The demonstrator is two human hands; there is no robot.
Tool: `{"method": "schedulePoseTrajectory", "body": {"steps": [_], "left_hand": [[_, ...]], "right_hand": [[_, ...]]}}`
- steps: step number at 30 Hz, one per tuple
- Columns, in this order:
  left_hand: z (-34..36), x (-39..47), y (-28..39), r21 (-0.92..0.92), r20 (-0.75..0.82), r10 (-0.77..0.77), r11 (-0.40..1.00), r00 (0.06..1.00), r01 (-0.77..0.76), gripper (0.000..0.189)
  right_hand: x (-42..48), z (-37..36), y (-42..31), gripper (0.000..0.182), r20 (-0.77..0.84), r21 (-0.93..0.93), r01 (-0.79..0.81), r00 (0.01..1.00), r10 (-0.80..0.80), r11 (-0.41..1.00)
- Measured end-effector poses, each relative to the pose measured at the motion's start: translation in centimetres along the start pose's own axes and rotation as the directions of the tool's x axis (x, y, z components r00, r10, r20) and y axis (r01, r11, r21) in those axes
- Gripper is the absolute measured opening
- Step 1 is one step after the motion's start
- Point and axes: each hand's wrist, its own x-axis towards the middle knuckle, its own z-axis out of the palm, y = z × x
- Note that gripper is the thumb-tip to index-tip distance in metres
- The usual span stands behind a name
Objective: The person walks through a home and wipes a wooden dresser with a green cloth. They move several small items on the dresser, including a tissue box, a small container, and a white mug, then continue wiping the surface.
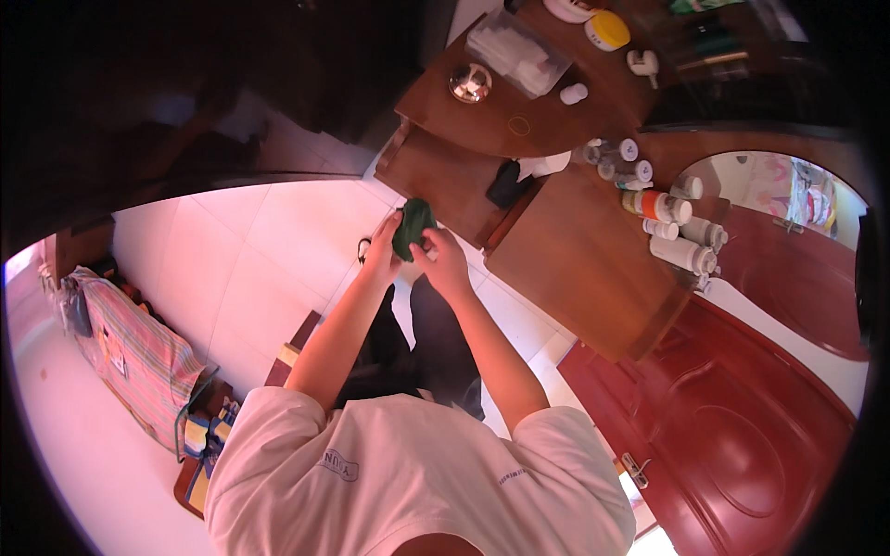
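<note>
My left hand [382, 247] holds a dark green, soft-looking item [415, 224] by its left side. It may be folded cloth or a leaf; which one, I cannot tell. From the other side, my right hand [445, 256] grips its lower right edge between thumb and fingers. Both forearms reach forward over my lap, so the item hangs above the tiled floor, left of a brown wooden cabinet [570, 257]. A small dark loop [363, 249] shows just left of my left hand; what it belongs to is hidden.
A clear box of white packets [518, 52], a shiny metal dome [471, 83] and a yellow-lidded tub [608, 30] stand on the upper wooden top. Several bottles [681, 255] line a mirror [786, 250]. A red door [723, 445] is at right, a striped cloth-covered rack [139, 340] at left.
</note>
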Motion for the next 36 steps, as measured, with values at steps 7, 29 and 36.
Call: {"method": "schedulePoseTrajectory", "body": {"steps": [7, 29, 36], "left_hand": [[4.3, -6.1, 3.4, -0.019, 0.102, -0.074, 0.997, 0.992, 0.077, 0.042], [8.0, -12.0, 5.1, 0.812, 0.469, 0.304, 0.221, 0.829, -0.540, 0.031], [8.3, -12.4, 4.0, 0.736, 0.456, 0.054, 0.538, 0.888, -0.411, 0.033]], "right_hand": [[-4.1, -3.0, -7.1, 0.027, 0.029, 0.231, -0.047, 0.999, 0.041, 0.972], [-10.5, -2.2, -10.0, 0.039, 0.133, 0.923, -0.288, 0.862, 0.488, 0.257], [-11.8, -2.4, -7.8, 0.033, 0.039, 0.973, -0.155, 0.840, 0.542, 0.171]]}}
